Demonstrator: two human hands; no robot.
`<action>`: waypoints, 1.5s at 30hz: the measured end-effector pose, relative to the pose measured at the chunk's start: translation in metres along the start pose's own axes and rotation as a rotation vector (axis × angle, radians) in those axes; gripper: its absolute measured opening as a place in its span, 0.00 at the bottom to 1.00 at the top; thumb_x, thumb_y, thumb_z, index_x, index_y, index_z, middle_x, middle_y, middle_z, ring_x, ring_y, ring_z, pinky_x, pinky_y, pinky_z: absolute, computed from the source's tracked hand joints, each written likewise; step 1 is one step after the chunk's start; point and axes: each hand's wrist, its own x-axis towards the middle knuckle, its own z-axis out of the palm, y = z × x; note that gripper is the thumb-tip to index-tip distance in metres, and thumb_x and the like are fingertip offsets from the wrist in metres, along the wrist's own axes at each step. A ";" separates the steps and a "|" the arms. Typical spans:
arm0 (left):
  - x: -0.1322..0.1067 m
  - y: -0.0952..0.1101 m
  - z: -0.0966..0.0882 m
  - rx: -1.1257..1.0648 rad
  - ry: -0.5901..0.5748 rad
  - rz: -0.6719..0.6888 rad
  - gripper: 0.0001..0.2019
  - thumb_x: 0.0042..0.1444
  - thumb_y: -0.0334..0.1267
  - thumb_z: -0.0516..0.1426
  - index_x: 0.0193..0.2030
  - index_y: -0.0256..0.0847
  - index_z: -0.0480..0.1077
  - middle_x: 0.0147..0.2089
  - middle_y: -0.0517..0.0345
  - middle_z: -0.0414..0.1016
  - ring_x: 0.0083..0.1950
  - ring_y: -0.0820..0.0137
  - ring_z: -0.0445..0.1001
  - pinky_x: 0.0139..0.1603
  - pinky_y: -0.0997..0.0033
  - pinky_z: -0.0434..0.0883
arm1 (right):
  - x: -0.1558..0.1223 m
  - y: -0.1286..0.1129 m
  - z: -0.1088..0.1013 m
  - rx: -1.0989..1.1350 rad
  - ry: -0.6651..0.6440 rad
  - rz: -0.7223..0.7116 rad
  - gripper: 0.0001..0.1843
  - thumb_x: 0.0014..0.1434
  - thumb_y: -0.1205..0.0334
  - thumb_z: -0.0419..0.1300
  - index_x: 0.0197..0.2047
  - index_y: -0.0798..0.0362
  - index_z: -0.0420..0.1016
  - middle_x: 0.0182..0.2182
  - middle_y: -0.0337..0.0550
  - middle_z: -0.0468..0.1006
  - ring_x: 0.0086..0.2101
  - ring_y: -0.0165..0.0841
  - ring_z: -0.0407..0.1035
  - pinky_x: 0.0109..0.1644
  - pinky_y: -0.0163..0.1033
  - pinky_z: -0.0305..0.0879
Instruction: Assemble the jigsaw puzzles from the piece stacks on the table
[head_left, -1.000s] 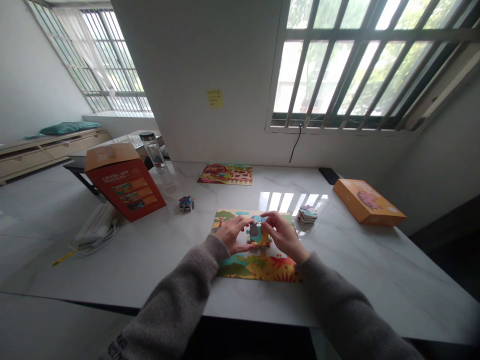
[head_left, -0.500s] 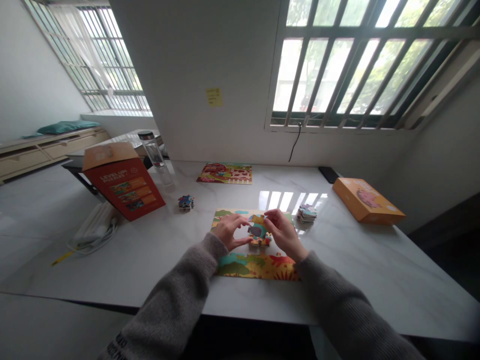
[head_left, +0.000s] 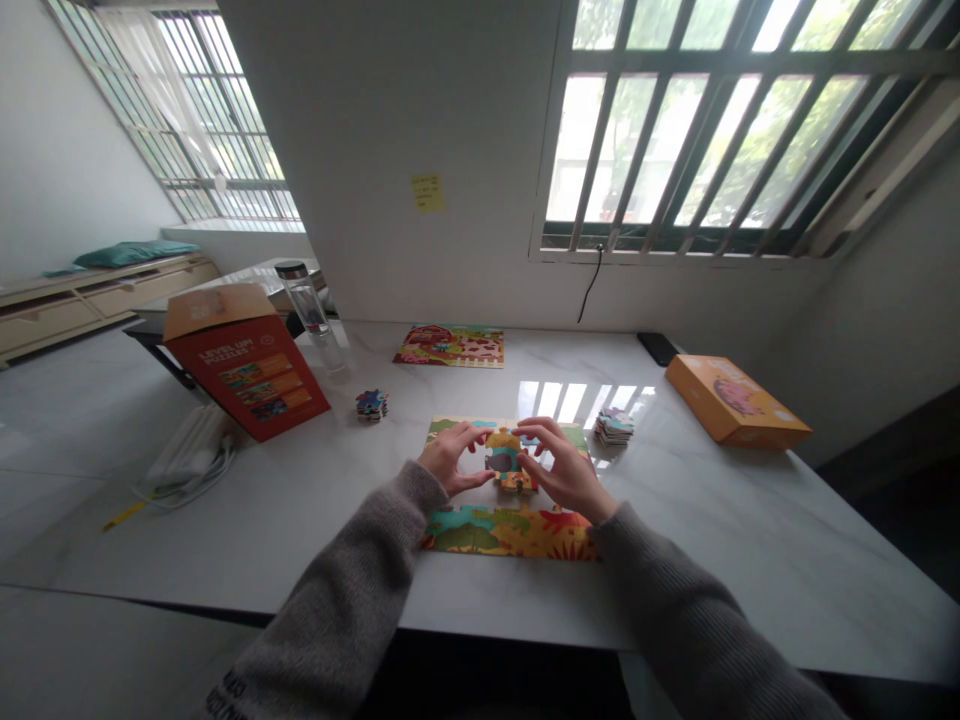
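A jigsaw puzzle piece [head_left: 503, 459] with a grey animal shape on teal and yellow is held between both hands. My left hand [head_left: 456, 458] grips its left side with thumb and fingers. On its right side, the thumb and fingers of my right hand [head_left: 564, 468] are curled round the edge. Just beneath and in front of it are more puzzle pieces [head_left: 519, 484], partly covered. Around them lies a partly joined jigsaw puzzle [head_left: 480, 532], with a green and orange strip nearest me and a far strip partly hidden behind my hands.
Small stacks of puzzle pieces stand left [head_left: 372, 405] and right [head_left: 614, 427]. A joined farm puzzle [head_left: 450, 347] lies at the back. A red box [head_left: 255, 375], a glass bottle [head_left: 303, 297] and a white cable [head_left: 191, 462] are left; an orange box [head_left: 735, 400] and black phone [head_left: 658, 349] are right.
The piece has shifted slightly left and turned straighter. My left fingers have closed in on its edge, and my right hand has changed its grip, fingers now spread along the right side.
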 end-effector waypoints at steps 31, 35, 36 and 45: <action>-0.053 -0.042 -0.041 0.114 0.000 -0.217 0.07 0.59 0.34 0.55 0.36 0.40 0.76 0.32 0.58 0.76 0.33 0.69 0.70 0.43 0.66 0.69 | 0.009 -0.027 0.047 -0.415 -0.278 -0.169 0.18 0.62 0.57 0.66 0.56 0.40 0.75 0.56 0.47 0.73 0.57 0.46 0.61 0.60 0.54 0.56; -0.062 -0.035 -0.039 0.041 -0.050 -0.173 0.09 0.55 0.28 0.54 0.35 0.40 0.76 0.33 0.57 0.76 0.37 0.66 0.71 0.44 0.66 0.69 | 0.009 -0.029 0.054 -0.447 -0.292 -0.171 0.15 0.63 0.56 0.65 0.54 0.39 0.76 0.54 0.46 0.73 0.59 0.46 0.59 0.62 0.54 0.53; -0.064 -0.034 -0.038 0.036 -0.067 -0.169 0.10 0.53 0.26 0.54 0.35 0.41 0.76 0.33 0.57 0.77 0.38 0.66 0.71 0.44 0.66 0.69 | 0.008 -0.028 0.055 -0.456 -0.301 -0.170 0.15 0.63 0.56 0.65 0.53 0.39 0.77 0.53 0.46 0.73 0.58 0.46 0.59 0.62 0.54 0.52; -0.067 -0.037 -0.031 0.046 -0.093 -0.169 0.15 0.50 0.23 0.53 0.33 0.43 0.79 0.37 0.55 0.76 0.42 0.63 0.69 0.49 0.61 0.70 | -0.003 -0.022 0.057 -0.482 -0.339 -0.160 0.14 0.62 0.61 0.66 0.51 0.40 0.78 0.49 0.44 0.76 0.54 0.45 0.61 0.64 0.56 0.47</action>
